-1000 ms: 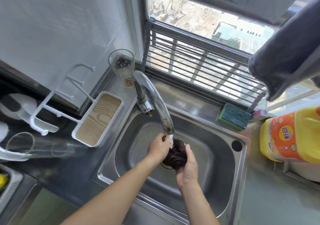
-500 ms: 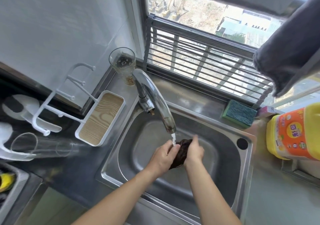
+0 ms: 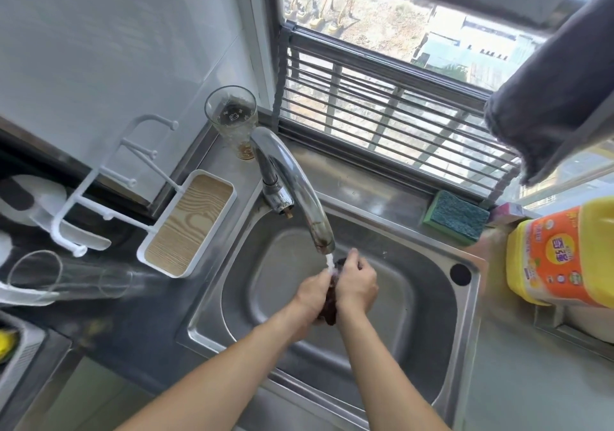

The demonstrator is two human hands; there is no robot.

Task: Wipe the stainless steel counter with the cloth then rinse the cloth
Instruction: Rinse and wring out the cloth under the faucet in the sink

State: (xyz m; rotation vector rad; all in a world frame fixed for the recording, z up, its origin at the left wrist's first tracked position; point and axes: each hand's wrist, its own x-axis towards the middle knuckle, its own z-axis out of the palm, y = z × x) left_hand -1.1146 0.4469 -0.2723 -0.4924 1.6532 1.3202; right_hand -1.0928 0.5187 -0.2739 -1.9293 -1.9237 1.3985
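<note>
A dark brown cloth [image 3: 329,307] is squeezed between my two hands over the stainless steel sink [image 3: 428,307]. My left hand [image 3: 310,292] presses it from the left and my right hand [image 3: 357,284] wraps it from the right. Most of the cloth is hidden by my palms. Water runs from the chrome faucet [image 3: 299,194] onto the top of the cloth. The steel counter [image 3: 372,188] runs behind the sink under the window.
A green sponge [image 3: 457,216] lies at the sink's back right. A yellow-orange detergent jug [image 3: 561,257] stands at the right. A glass [image 3: 232,121] sits behind the faucet. A white wood-lined tray [image 3: 189,224] and a lying glass [image 3: 66,277] are at the left. A grey towel [image 3: 548,98] hangs overhead.
My hands have turned and pressed closer together, wringing the cloth lengthwise under the running water. The view has shifted slightly left.
</note>
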